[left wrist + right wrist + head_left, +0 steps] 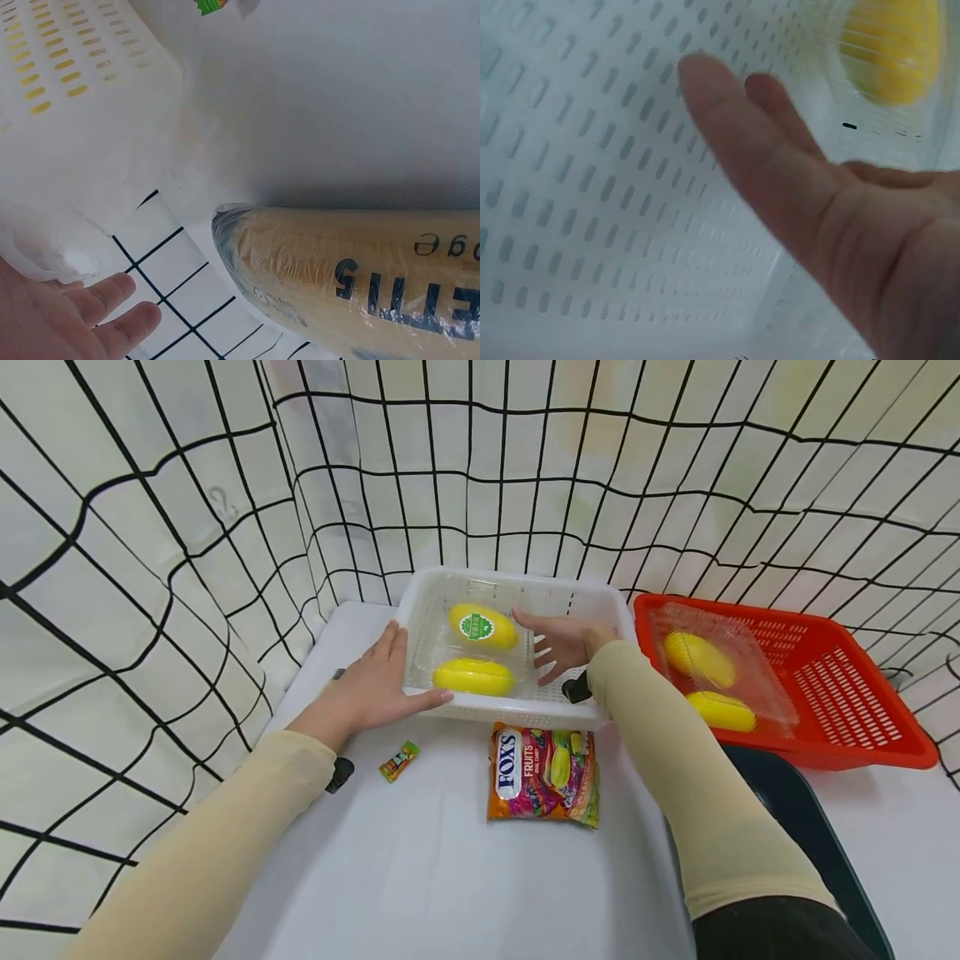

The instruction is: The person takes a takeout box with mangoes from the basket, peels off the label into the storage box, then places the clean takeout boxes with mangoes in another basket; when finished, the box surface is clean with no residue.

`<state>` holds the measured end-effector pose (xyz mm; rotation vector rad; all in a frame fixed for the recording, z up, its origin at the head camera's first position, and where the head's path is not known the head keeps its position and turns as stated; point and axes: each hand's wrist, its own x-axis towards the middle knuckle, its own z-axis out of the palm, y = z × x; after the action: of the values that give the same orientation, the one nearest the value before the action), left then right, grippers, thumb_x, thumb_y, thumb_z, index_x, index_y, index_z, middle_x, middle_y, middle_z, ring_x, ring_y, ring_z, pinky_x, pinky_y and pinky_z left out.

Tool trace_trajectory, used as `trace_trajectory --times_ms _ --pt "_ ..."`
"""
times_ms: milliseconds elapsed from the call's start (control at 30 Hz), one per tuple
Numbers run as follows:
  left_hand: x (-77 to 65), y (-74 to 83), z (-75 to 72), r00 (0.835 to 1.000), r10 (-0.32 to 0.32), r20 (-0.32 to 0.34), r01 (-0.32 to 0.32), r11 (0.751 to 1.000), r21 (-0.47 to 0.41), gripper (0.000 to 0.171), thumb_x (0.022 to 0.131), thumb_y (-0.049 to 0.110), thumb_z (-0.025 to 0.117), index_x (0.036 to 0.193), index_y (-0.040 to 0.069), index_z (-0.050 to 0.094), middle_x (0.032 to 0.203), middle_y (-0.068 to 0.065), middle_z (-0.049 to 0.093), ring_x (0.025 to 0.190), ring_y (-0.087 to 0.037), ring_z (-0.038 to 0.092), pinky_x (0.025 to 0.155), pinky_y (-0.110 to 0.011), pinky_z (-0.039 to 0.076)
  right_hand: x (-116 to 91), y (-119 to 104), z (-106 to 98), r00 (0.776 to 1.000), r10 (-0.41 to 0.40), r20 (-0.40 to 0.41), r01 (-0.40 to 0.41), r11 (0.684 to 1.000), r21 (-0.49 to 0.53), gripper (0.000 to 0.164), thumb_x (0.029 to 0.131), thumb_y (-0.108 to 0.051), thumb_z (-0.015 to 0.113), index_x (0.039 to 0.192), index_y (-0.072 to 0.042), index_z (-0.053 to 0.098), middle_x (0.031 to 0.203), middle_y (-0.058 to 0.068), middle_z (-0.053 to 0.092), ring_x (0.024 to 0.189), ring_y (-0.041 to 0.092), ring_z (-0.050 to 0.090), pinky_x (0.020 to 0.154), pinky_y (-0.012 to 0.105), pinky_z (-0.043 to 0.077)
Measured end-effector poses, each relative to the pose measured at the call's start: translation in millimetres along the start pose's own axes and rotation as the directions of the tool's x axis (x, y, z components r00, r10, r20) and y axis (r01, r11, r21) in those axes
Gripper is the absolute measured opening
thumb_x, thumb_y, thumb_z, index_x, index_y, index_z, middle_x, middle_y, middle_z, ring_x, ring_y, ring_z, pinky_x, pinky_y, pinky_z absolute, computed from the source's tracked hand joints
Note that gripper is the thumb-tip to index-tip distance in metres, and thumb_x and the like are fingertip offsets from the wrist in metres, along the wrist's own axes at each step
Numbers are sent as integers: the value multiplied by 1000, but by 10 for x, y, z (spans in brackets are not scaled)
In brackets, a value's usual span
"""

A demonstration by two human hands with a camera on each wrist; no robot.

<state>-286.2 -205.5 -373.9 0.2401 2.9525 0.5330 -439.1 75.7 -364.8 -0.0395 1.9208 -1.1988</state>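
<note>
A white perforated basket (517, 710) stands against the wire mesh. Inside its left part sits a clear plastic box (420, 647) with two yellow fruits (472, 677), one bearing a green round label (476, 627). My left hand (375, 681) lies along the basket's left side, fingers straight, thumb over the front rim. Reaching into the basket, my right hand (562, 645) has its fingers spread beside the box's right side. The right wrist view shows that hand (802, 180) in front of the slotted basket wall (607, 172), with nothing in its grasp.
A red basket (892, 727) at right holds another clear box with yellow fruits (701, 658). In front lie a Fox's candy bag (543, 774) and a small wrapped candy (399, 762). A dark tray (795, 827) is at right. The left wrist view shows a plastic-wrapped tan package (360, 277).
</note>
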Motion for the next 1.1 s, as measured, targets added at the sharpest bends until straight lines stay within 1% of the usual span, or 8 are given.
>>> trace_trajectory --times_ms 167,400,600,767,867,933,1000,1100 --pt "4 32 12 1000 7 -3 -7 1000 11 120 91 73 51 160 -7 -5 170 -25 -9 156 -49 14 124 -60 24 4 20 -14 997 -31 76 33 999 -30 86 100 -69 39 165 -22 7 171 18 10 154 45 24 111 64 43" --pt "-6 61 -10 1000 9 6 -9 1000 19 120 92 73 51 160 -7 -5 170 -26 -9 155 -50 15 124 -60 24 -78 -42 -3 995 -42 94 45 999 -26 83 102 -65 37 166 -25 2 173 17 2 153 50 23 113 63 41" --pt "0 53 -18 1000 10 11 -10 999 34 120 91 75 49 160 -8 -5 170 -27 -9 155 -50 14 124 -60 24 -199 -149 74 982 -143 121 140 990 37 75 104 -60 37 165 -27 8 171 17 11 150 52 29 114 66 38" --pt "-6 54 -41 1000 11 8 -11 999 38 120 92 74 50 160 -8 -5 170 -27 -9 155 -51 14 124 -60 23 -332 -255 199 981 -189 54 183 978 99 79 103 -59 44 164 -31 1 169 16 17 148 52 33 112 69 38" --pt "-3 48 -39 1000 13 11 -13 999 36 119 92 72 50 160 -8 -5 170 -27 -9 155 -51 14 124 -60 23 -421 -305 286 983 -181 -14 181 977 109 91 100 -57 52 162 -36 -10 170 16 14 146 54 34 111 70 38" --pt "-1 44 -34 1000 15 12 -15 999 38 119 92 72 51 160 -8 -5 169 -28 -9 155 -51 14 124 -61 23 -476 -327 347 983 -174 -57 178 980 85 100 98 -57 56 160 -39 -20 172 14 8 147 54 33 111 69 38" --pt "0 41 -32 1000 16 14 -16 999 43 119 92 72 50 160 -8 -5 169 -28 -9 155 -51 14 124 -61 23 -530 -339 405 979 -179 -96 184 981 55 107 98 -56 58 156 -40 -30 173 13 -2 148 55 30 112 69 38" --pt "6 41 -21 1000 16 11 -16 999 49 119 92 72 51 160 -8 -5 169 -28 -8 155 -51 14 124 -62 23 -585 -338 470 969 -206 -134 210 978 15 109 98 -55 59 153 -43 -35 173 10 -14 150 57 25 112 69 37"
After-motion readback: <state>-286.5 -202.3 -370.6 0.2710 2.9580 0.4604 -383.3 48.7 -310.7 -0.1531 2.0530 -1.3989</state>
